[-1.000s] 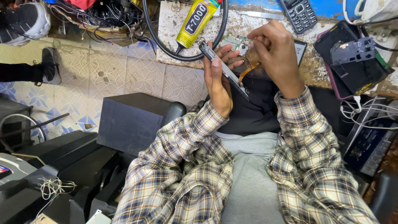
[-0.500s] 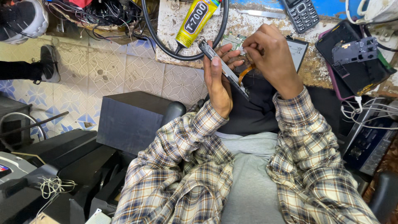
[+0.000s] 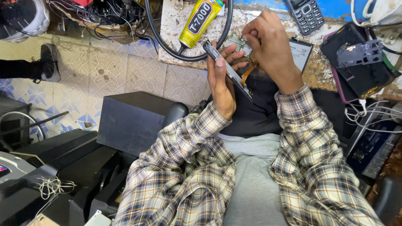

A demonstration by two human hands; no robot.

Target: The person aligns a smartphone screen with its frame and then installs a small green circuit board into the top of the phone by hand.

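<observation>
My left hand grips an opened smartphone by its edge, tilted so I see it almost side-on. An orange flex ribbon hangs from the phone between my hands. My right hand is curled over the phone's upper end, fingertips pinched on a small grey part there; what exactly it pinches is hidden by the fingers. Both forearms wear plaid sleeves.
A worn workbench lies ahead with a yellow glue tube, a black cable loop, a keypad phone, a flat battery and a dismantled phone in a case. Black boxes stand at left; another person's shoe is on the tiled floor.
My right hand has shifted slightly over the phone's top end. The left hand holds the phone in nearly the same place.
</observation>
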